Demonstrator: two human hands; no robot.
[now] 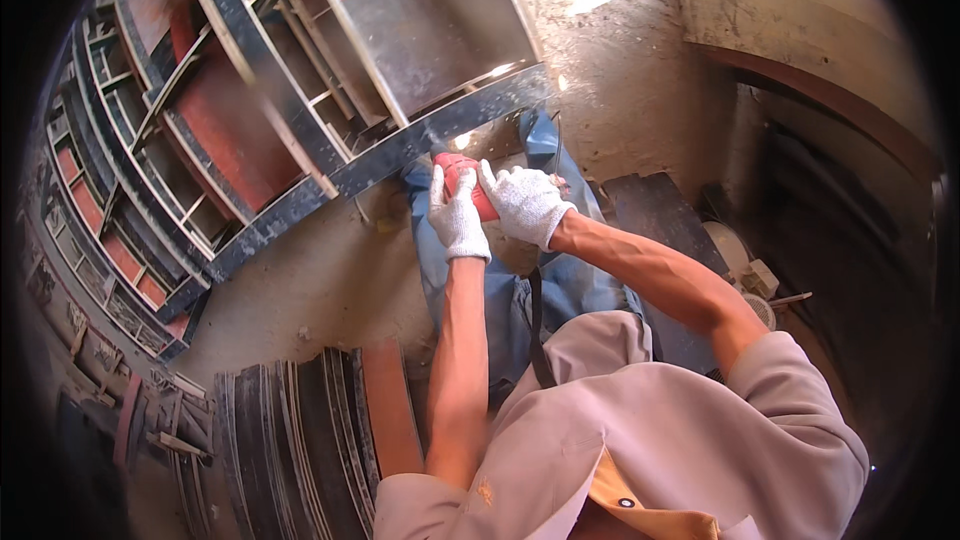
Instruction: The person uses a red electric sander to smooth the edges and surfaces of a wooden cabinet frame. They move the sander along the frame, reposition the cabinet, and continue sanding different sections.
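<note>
A red tool (484, 202) with a rounded body, which looks like a hand-held power tool, sits between my hands. My left hand (458, 224), in a white knit glove, is closed around its near left side. My right hand (526, 204), gloved the same way, wraps the tool from the right, its thumb beside my left fingers. The tool's dark front end is close to the dark blue edge beam (375, 158) of a large frame; whether they touch I cannot tell. My fingers hide much of the tool.
Stacked frames with red and dark panels (235, 130) fill the upper left. Dark curved strips (295, 420) stand in a row at the lower left. A dark board (665, 215) lies to my right, near a pale machine part (735, 250). Curved wooden panels (790, 35) are at the upper right.
</note>
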